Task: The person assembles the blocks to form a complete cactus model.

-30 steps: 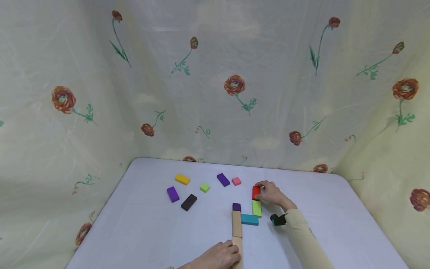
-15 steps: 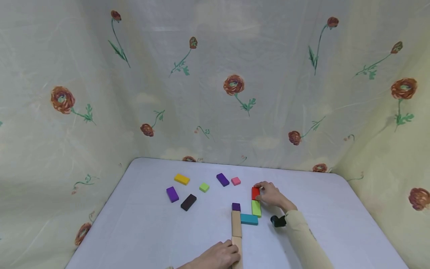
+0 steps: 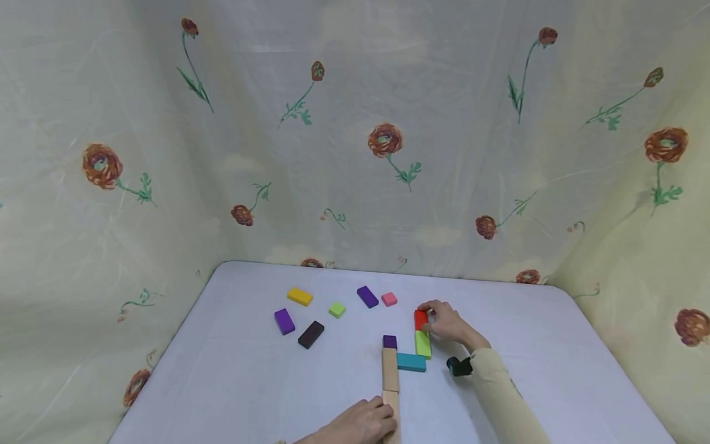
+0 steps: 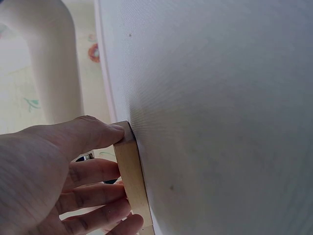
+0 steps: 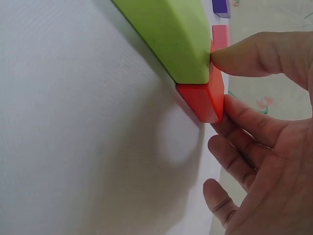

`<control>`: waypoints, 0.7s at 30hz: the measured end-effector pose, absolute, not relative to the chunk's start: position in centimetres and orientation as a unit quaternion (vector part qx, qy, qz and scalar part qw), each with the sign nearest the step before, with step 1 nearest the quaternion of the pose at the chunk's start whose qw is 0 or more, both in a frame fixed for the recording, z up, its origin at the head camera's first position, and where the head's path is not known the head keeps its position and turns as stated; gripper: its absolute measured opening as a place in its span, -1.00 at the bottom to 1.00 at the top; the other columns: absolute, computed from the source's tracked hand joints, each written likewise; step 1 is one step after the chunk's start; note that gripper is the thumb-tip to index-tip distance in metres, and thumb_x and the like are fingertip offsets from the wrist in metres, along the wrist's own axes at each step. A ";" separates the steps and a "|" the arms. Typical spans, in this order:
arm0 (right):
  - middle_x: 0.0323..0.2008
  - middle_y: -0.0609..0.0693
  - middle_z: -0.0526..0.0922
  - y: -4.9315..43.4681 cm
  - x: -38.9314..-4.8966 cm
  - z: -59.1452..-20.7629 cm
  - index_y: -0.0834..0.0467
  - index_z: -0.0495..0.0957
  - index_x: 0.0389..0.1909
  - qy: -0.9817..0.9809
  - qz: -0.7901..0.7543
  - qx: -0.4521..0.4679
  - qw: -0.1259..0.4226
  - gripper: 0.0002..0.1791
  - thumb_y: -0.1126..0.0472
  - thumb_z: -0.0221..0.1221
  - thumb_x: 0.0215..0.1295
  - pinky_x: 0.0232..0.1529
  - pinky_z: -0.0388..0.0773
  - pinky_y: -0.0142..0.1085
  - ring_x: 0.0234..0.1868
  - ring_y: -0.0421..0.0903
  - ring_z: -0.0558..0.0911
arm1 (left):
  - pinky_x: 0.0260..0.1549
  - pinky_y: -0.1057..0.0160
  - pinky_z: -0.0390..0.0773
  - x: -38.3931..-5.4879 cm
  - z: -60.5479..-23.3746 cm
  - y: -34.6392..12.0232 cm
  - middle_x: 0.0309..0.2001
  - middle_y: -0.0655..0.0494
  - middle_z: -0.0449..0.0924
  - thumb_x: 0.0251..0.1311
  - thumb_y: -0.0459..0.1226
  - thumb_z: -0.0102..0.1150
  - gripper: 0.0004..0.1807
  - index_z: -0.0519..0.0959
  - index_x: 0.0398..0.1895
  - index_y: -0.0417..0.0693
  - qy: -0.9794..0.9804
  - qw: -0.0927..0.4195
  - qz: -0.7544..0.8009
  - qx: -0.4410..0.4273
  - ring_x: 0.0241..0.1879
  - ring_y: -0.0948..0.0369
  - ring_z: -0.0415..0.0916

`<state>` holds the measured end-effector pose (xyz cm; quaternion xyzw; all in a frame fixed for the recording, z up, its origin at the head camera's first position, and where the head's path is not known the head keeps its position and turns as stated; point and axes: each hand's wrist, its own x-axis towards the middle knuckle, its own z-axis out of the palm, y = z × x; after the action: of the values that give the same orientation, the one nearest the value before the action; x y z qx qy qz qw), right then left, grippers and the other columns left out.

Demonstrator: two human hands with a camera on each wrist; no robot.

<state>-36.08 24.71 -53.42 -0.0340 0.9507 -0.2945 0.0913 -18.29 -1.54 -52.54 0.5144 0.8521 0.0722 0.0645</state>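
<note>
My right hand [image 3: 448, 322] pinches a red block [image 3: 421, 319] between thumb and fingers. In the right wrist view, the thumb [image 5: 239, 58] meets the red block's side right beside the lime green block [image 5: 176, 39]. The red block sits against the far end of that green one. A teal block [image 3: 411, 362] lies crosswise at the green block's near end and reaches to a plain wooden block [image 3: 391, 369]. My left hand [image 3: 357, 423] grips a second wooden block [image 4: 131, 169], thumb over its near end and fingers along its side. A small dark purple block [image 3: 390, 341] caps the wooden row.
Farther back on the white table [image 3: 222, 370] lie a pink block [image 3: 389, 299], a purple block [image 3: 368, 296], a small green block [image 3: 337, 309] and a yellow block [image 3: 300, 296]. Another purple block [image 3: 285, 321] and a dark brown block [image 3: 311, 334] lie at left. Flowered cloth [image 3: 355, 154] hangs behind.
My right hand has shifted the red block slightly nearer, toward the green block. The left hand has stayed in place on the wooden block.
</note>
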 end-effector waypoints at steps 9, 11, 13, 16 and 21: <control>0.14 0.16 0.43 24.8 -36.0 -53.6 0.15 0.43 0.19 0.951 -0.295 -0.035 0.088 -0.46 0.23 0.24 0.15 0.15 0.40 0.10 0.15 0.11 0.34 | -0.34 0.58 0.33 -18.3 -52.5 -1.5 -0.12 0.32 0.56 0.24 0.13 0.12 -0.56 0.61 0.00 0.08 0.853 0.075 0.081 0.510 -0.23 0.45 0.32; 0.13 0.16 0.43 24.8 -36.0 -53.6 0.15 0.43 0.19 0.951 -0.294 -0.037 0.087 -0.47 0.22 0.24 0.15 0.14 0.41 0.10 0.14 0.11 0.35 | -0.34 0.57 0.34 -18.3 -52.5 -1.5 -0.12 0.32 0.56 0.24 0.13 0.12 -0.56 0.61 0.00 0.08 0.853 0.074 0.083 0.509 -0.23 0.45 0.33; 0.13 0.15 0.44 24.8 -36.1 -53.7 0.15 0.44 0.18 0.951 -0.295 -0.038 0.086 -0.47 0.22 0.24 0.15 0.14 0.41 0.09 0.14 0.11 0.35 | -0.34 0.57 0.33 -18.3 -52.5 -1.5 -0.12 0.32 0.56 0.24 0.13 0.12 -0.56 0.61 0.00 0.08 0.853 0.072 0.083 0.510 -0.23 0.45 0.33; 0.12 0.15 0.44 24.9 -36.1 -53.8 0.15 0.44 0.18 0.951 -0.294 -0.039 0.086 -0.47 0.22 0.24 0.15 0.13 0.41 0.09 0.13 0.10 0.36 | -0.35 0.57 0.33 -18.2 -52.4 -1.6 -0.12 0.32 0.56 0.24 0.13 0.12 -0.56 0.61 -0.01 0.08 0.853 0.070 0.083 0.510 -0.23 0.45 0.33; 0.12 0.14 0.45 24.8 -36.2 -53.7 0.15 0.43 0.19 0.952 -0.292 -0.040 0.086 -0.46 0.20 0.24 0.15 0.13 0.42 0.08 0.13 0.09 0.36 | -0.34 0.57 0.34 -18.3 -52.3 -1.5 -0.11 0.32 0.56 0.24 0.13 0.12 -0.56 0.61 0.00 0.08 0.853 0.076 0.081 0.510 -0.22 0.45 0.33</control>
<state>-36.18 24.80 -53.67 -0.0395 0.9516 -0.2922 0.0861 -18.31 -1.53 -52.34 0.5100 0.8530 0.0812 0.0757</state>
